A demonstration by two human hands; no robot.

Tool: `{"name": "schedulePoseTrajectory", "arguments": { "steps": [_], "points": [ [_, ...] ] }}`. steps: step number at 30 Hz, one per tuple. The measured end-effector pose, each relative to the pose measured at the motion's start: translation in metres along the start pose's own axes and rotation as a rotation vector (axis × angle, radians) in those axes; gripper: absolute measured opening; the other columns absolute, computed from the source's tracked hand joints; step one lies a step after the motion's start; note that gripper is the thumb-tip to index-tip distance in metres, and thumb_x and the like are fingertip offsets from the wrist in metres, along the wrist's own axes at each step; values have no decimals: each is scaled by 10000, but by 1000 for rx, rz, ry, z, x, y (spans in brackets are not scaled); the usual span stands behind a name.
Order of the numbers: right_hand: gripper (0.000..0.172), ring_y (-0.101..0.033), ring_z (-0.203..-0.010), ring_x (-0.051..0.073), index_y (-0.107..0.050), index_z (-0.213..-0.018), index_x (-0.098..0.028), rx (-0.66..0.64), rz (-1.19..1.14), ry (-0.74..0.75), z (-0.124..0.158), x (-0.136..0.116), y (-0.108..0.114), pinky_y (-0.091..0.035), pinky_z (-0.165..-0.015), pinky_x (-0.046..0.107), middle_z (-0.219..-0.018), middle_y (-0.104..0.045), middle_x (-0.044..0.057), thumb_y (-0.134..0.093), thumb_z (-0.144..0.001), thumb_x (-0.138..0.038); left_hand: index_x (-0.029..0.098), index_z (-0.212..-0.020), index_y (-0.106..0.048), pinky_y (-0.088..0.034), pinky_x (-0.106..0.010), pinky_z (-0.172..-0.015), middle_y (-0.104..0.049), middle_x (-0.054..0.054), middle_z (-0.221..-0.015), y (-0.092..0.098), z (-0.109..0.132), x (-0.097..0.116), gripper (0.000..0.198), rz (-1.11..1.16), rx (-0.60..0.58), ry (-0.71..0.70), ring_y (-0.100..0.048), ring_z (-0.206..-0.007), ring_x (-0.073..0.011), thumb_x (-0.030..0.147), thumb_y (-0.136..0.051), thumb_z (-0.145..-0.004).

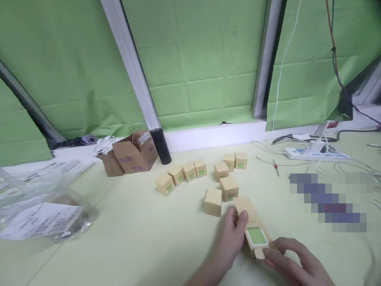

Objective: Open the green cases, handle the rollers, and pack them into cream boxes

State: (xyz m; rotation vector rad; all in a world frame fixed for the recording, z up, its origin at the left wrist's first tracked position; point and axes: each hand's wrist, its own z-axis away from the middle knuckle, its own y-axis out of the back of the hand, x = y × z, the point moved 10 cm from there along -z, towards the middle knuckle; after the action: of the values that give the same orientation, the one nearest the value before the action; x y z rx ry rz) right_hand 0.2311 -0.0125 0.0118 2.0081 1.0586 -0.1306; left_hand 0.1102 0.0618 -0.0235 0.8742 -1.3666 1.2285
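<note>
Over the bench (pixel 133 242), the left hand's grip (pixel 233 234) held a slim carton (pixel 253 221) by its left edge, the long axis running far-left to near-right. The right hand's grip (pixel 297 259), closest to the near-end flap (pixel 258 253), apparently pinched it, though the contact was partly hidden.

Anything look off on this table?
Mainly the pixelated patch at right, hiding whatever is there. Also, the carton in the left hand and right hand looks flat, its near flap sticking out, unlike the cube-shaped boxes. No spill visible.
</note>
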Motion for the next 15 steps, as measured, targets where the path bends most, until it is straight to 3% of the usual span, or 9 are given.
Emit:
{"name": "schedulePoseTrajectory", "arguments": {
  "steps": [2, 5, 8, 10, 12, 15],
  "points": [
    [99, -682, -691, 171, -643, -905, -284, 91, -12, 16, -2, 2, 6, -568, -608, 219, -823, -671, 22, -623, -814, -320, 159, -996, -516, -460, -316, -802, -645, -74, -978, -2, 1, 2, 309, -21, -34, -23, -598, -921, -207, 422, -520, -835],
    [223, -674, -790, 191, -580, -983, -276, 197, -22, 8, -6, 8, 19, -572, -669, 256, -895, -632, 40, -673, -780, -286, 173, -1088, -513, -453, -331, -840, -630, -77, -1059, -7, 5, 10, 343, -80, -94, -58, -584, -971, -215, 394, -544, -827],
    [426, -641, -956, 249, -550, -1101, -250, 98, -114, -65, -12, 17, 21, -571, -751, 299, -1052, -605, 88, -667, -750, -460, 188, -1101, -500, -461, -355, -846, -615, -75, -1083, -14, 14, 20, 357, -137, -161, -77, -583, -978, -221, 357, -591, -800],
    [525, -608, -1043, 261, -494, -1211, -230, 62, -209, -114, -13, 22, 25, -564, -783, 284, -1157, -578, 109, -578, -791, -533, 211, -1153, -451, -430, -381, -919, -556, -79, -1189, -19, 21, 30, 473, -194, -205, -157, -539, -1075, -231, 304, -664, -741],
    [485, -596, -1069, 241, -462, -1249, -233, 111, -275, -144, -10, 25, 33, -550, -804, 246, -1178, -580, 98, -523, -845, -495, 222, -1159, -427, -365, -410, -998, -491, -88, -1270, -25, 27, 36, 554, -324, -254, -261, -469, -1174, -244, 266, -714, -688],
    [285, -634, -986, 210, -554, -1138, -262, 79, -289, -209, -7, 26, 26, -547, -771, 202, -1054, -648, 53, -548, -866, -348, 201, -1015, -482, -339, -427, -1013, -444, -111, -1310, -33, 31, 28, 387, -511, -311, -312, -429, -1212, -264, 297, -695, -707]
  ]
}}
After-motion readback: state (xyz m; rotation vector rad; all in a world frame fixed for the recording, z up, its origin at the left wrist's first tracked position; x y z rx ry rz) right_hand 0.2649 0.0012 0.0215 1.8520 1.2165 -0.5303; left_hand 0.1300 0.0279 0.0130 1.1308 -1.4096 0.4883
